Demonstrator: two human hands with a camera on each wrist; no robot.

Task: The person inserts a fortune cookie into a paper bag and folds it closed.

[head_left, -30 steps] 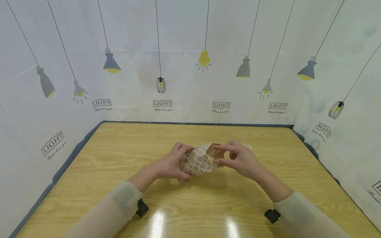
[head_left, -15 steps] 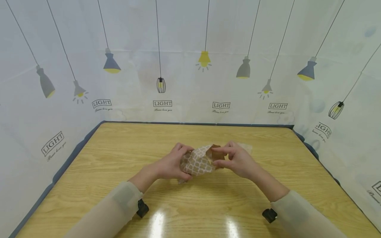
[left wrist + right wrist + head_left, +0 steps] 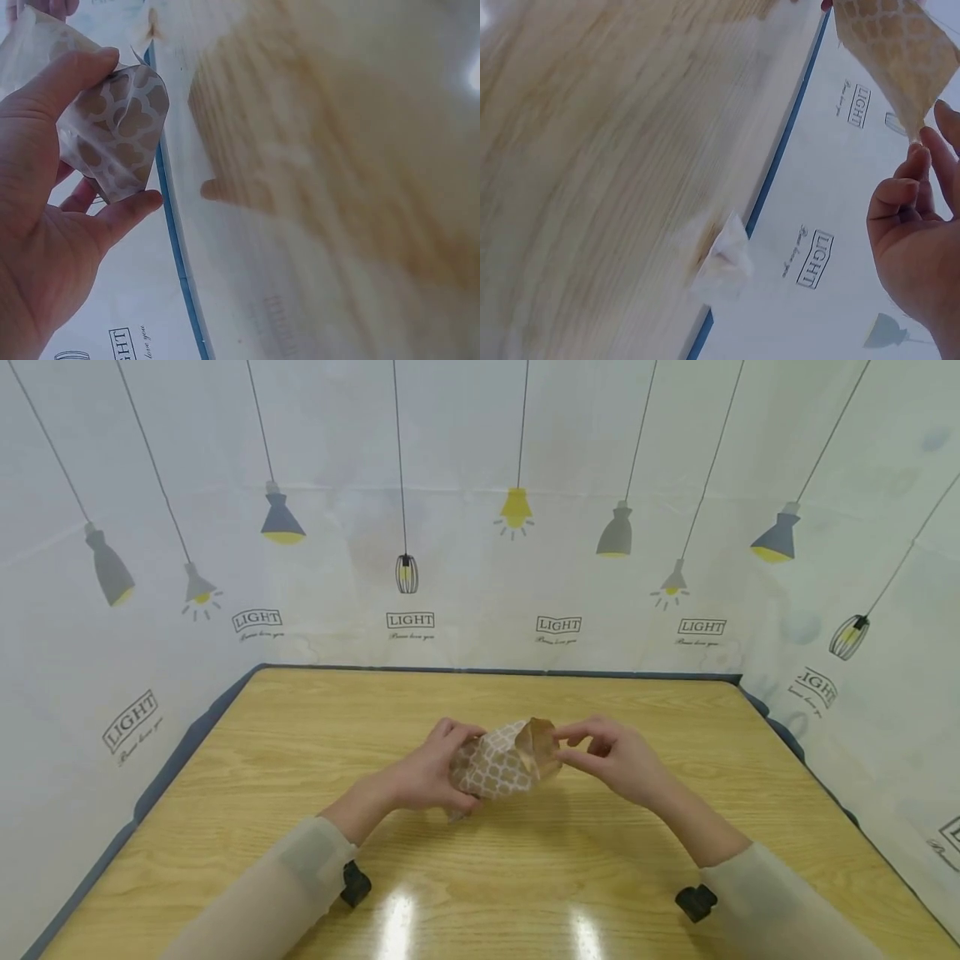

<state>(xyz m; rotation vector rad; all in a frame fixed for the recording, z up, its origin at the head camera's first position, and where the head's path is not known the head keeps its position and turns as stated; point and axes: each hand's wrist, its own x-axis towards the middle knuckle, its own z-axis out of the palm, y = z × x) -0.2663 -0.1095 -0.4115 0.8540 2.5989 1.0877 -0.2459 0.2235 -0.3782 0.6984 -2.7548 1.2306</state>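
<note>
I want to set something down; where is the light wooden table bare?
Bare: left, between the beige left sleeve and dark-blue edging; front middle, between it and the beige right sleeve. Crowded: centre, where the left hand grips a brown, white-patterned paper bag and the right hand is at its open mouth; back right, where a crumpled white scrap lies.

And back to the right went the right hand (image 3: 621, 762)! Half a second ago it reached across the mouth (image 3: 544, 745) of the paper bag (image 3: 495, 766); now it met just the right edge. Up came that mouth a touch, more of its brown inside on show! The right sleeve (image 3: 780, 897) and black wrist device (image 3: 696, 902) swung right too, and the pale scrap (image 3: 726, 266) beyond vanished from the head view.
</note>
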